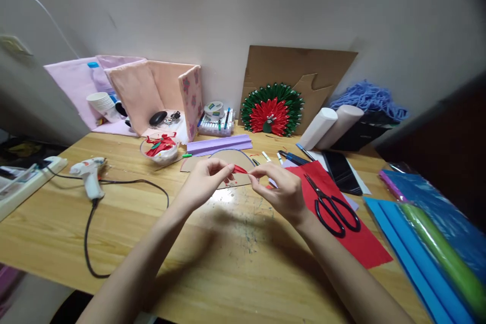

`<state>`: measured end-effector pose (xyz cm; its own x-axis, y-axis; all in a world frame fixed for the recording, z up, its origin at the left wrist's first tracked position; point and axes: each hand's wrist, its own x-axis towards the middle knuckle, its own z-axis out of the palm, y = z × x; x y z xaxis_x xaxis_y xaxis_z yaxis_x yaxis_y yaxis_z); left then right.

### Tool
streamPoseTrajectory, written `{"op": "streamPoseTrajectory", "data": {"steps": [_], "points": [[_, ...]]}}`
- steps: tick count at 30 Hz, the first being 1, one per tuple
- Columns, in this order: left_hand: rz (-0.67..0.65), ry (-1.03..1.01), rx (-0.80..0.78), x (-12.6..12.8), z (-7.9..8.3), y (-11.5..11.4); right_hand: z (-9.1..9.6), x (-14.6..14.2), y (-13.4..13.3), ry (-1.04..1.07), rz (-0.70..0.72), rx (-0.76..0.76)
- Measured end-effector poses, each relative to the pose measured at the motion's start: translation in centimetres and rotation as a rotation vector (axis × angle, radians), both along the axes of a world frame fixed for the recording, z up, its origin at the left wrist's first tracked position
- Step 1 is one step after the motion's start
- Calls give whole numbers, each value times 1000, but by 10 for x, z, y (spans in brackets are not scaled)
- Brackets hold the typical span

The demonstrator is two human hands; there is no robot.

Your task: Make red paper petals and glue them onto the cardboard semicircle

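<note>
Between my two hands a small strip of red crepe paper is stretched and twisted. My left hand pinches one end, while the fingertips of my right hand pinch the other. Behind them a cardboard piece with a curved top lies flat on the table, partly covered by my hands. To the right, black-handled scissors rest on a red sheet. A clear bowl with red and green scraps stands at the left.
A white glue gun with a black cable sits at the left. A green and red paper flower leans on cardboard at the back. Felt-covered boxes stand back left. Blue and green rolls lie at the right edge.
</note>
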<state>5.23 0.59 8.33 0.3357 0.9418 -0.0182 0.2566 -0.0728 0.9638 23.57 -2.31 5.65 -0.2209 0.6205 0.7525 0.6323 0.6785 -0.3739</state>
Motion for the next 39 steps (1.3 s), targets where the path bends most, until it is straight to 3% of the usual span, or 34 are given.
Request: {"op": "streamPoseTrajectory", "data": {"steps": [3,7,12,17,33,39], "points": [[29,52,66,-5,-3,-6,-2,-3,-2,-15,13,7],[91,107,329,-11,-2,-13,-4,-6,-2,-14,44,18],[-57,196,579,-17,4,-14,-5,-6,-2,-19,75,12],[-130,280,697,-20,4,-9,-6,-6,-1,-24,92,31],[-162,310,706,-23,2,-9,-6,-6,-1,-77,106,45],[-111,258,594,-21,-1,-8,-9,-5,1,-107,107,67]]}}
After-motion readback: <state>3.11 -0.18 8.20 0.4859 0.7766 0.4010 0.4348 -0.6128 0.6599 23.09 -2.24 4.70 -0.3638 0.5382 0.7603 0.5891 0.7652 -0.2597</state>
